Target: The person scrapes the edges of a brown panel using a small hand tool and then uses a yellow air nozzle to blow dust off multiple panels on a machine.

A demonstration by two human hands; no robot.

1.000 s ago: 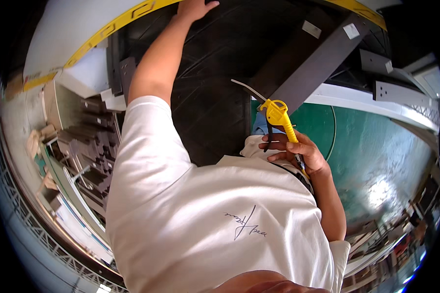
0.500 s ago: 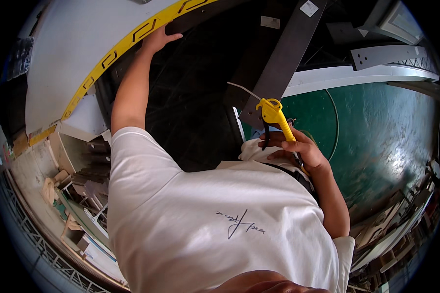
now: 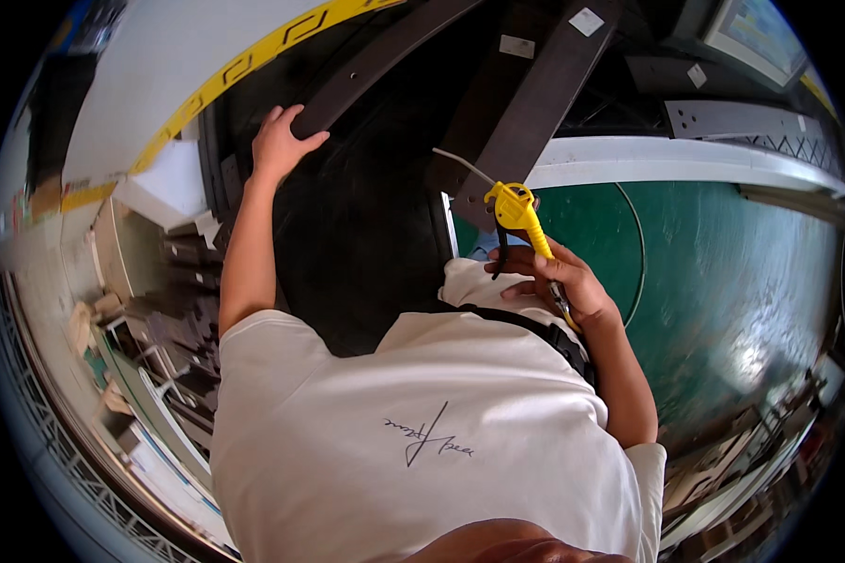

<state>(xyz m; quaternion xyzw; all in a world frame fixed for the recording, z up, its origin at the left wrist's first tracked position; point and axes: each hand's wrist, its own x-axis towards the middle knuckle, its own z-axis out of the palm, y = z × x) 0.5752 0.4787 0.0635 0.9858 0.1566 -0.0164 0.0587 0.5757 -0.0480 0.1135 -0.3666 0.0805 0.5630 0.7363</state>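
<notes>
My left hand (image 3: pixel 280 150) is at the near end of a long dark brown board (image 3: pixel 380 68), its thumb and fingers closed around that end. A small round hole shows in the board's face. At my right side, in front of my waist, my right hand (image 3: pixel 573 283) holds a yellow air blow gun (image 3: pixel 528 218) by its handle. The thin metal nozzle points up and to the left, and a black lever hangs below the gun's head. A metal hose fitting sits at the lower end of the handle.
Behind the black work surface (image 3: pixel 347 253) runs a yellow patterned edge (image 3: pixel 244 66) on a white machine housing (image 3: pixel 169 70). A second dark board (image 3: pixel 540 103) with a white label lies to the right. Beyond it are a grey drilled strip (image 3: pixel 742 119), a screen (image 3: pixel 759 38) and a hose (image 3: pixel 640 244) over the green floor.
My left hand has come back from the yellow edge toward me, and the dark board's end has come along with it. My right hand keeps the blow gun at my waist.
</notes>
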